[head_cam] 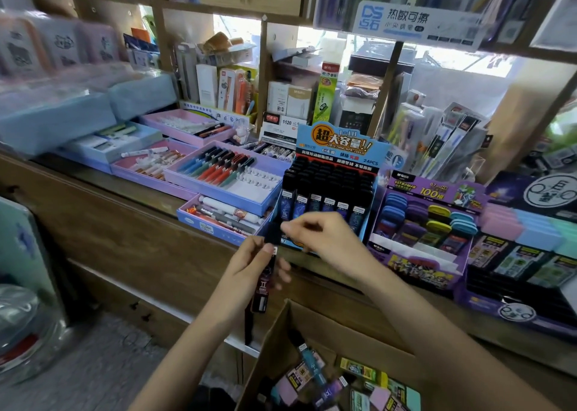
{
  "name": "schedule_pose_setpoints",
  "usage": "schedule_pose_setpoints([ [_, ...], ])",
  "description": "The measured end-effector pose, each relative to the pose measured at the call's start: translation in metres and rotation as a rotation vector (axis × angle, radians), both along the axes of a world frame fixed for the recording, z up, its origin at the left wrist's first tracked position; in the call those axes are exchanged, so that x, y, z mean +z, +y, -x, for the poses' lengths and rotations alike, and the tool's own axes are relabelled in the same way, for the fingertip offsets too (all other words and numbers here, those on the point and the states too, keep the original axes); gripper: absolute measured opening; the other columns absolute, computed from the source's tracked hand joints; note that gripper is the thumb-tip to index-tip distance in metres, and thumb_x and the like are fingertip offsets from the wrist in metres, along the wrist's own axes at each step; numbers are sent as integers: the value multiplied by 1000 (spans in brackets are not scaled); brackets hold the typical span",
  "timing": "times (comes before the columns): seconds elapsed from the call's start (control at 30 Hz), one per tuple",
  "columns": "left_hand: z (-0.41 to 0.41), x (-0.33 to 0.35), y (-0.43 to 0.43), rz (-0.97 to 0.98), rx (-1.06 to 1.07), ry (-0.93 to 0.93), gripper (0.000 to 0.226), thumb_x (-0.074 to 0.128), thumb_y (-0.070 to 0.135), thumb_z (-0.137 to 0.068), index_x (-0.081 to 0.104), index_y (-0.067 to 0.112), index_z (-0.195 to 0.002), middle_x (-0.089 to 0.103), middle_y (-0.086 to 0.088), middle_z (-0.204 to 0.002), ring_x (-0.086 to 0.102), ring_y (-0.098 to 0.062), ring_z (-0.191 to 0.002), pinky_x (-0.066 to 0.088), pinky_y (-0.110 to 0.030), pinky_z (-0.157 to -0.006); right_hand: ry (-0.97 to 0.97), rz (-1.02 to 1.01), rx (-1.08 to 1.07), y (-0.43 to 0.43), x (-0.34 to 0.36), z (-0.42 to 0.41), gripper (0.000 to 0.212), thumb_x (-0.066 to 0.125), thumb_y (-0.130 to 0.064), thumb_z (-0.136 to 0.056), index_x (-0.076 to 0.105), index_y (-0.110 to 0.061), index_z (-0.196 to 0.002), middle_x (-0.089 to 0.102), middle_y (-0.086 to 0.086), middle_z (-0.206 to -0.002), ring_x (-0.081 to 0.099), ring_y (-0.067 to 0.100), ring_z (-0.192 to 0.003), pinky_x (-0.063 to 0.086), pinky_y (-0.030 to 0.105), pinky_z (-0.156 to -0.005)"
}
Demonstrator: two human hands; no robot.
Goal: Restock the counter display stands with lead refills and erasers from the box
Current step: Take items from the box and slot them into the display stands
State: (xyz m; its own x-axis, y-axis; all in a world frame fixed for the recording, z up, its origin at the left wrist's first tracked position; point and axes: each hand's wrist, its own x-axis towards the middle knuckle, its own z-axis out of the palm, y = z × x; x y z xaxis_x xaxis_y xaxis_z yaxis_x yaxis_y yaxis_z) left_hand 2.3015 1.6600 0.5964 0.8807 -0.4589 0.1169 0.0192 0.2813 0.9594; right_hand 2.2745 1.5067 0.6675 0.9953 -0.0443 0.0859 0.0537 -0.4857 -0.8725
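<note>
My left hand is wrapped around a dark lead refill case, held upright just in front of the wooden counter. My right hand pinches at its top end, though motion blur stops me telling whether that's the same case or a second one.

Risky bit now: a thin pinch on a slim, slick case could let it slip onto the floor or back into the box. The blue refill stand right behind my knuckles looks nearly full, with six cases across the front row and dark caps packed behind. Forcing one in could topple the neighbours.

The cardboard box below holds a loose jumble of refill cases and wrapped erasers. The purple eraser stand carries blue, purple and yellow erasers in rows.
</note>
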Motion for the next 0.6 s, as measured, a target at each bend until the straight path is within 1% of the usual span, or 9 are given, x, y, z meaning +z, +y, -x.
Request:
schedule_pose_setpoints([
  [0.03, 1, 4, -5, -14, -10, -31, 11, 40, 12, -98, 48, 5, -95, 67, -5, -69, 65, -17, -60, 51, -23, -54, 8, -94, 34, 3, -2, 7, 18, 62, -25, -89, 66, -11, -79, 65, 5, -65, 63, 12, -59, 52, 29, -65],
  [0.1, 4, 11, -15, -36, -24, -90, 13, 42, 14, -97, 52, 7, -96, 67, -4, -72, 65, -16, -63, 51, -23, -57, -1, -214, 32, 4, -5, 14, 22, 61, -15, -91, 58, 2, -77, 55, 14, -57, 57, 25, -50, 50, 42, -59],
  [0.13, 5, 15, -19, -46, -26, -114, 14, 43, 15, -97, 55, 7, -97, 67, -3, -74, 65, -15, -66, 52, -22, -59, -25, -222, 1, 1, -5, 16, 22, 61, -14, -90, 57, 3, -76, 53, 13, -56, 55, 23, -50, 48, 44, -57],
  [0.23, 3, 21, -26, -162, 39, -273, 17, 48, 17, -96, 60, 11, -106, 67, 2, -90, 64, -2, -82, 47, -11, -70, -141, -86, -134, -16, 3, 14, 23, 65, -20, -87, 60, -1, -74, 51, 5, -63, 51, 13, -59, 43, 32, -61],
  [0.37, -16, 12, -28, -556, 221, -622, 27, 53, 26, -94, 52, 20, -120, 53, 8, -119, 47, 17, -102, 39, -5, -86, -237, -75, -315, -48, 17, 2, 14, 66, -22, -87, 68, -8, -82, 68, 10, -77, 66, 25, -76, 56, 37, -69],
  [0.4, -22, 8, -28, -649, 271, -716, 32, 55, 25, -93, 52, 17, -124, 51, 5, -124, 45, 16, -107, 37, -8, -92, -260, -47, -352, -55, 20, -3, 14, 65, -22, -87, 68, -9, -83, 69, 9, -78, 67, 26, -77, 57, 40, -72],
  [0.43, -29, 3, -28, -732, 307, -802, 36, 56, 24, -93, 51, 14, -127, 49, 1, -129, 44, 8, -115, 37, -17, -100, -279, -20, -375, -59, 21, -8, 15, 65, -21, -87, 69, -7, -85, 69, 10, -79, 67, 26, -78, 56, 45, -75],
  [0.5, -41, -7, -27, -875, 302, -874, 43, 58, 25, -92, 50, 9, -131, 49, -4, -134, 43, -15, -127, 36, -35, -106, -305, 35, -392, -62, 21, -19, 15, 65, -19, -87, 70, -5, -88, 70, 8, -81, 66, 25, -81, 54, 48, -79],
  [0.6, -48, -18, -25, -1002, 238, -865, 47, 58, 32, -91, 50, 11, -132, 50, -4, -136, 38, -21, -133, 31, -37, -110, -310, 141, -388, -58, 12, -31, 14, 65, -20, -88, 72, -10, -94, 69, -1, -82, 64, 15, -78, 53, 41, -80],
])
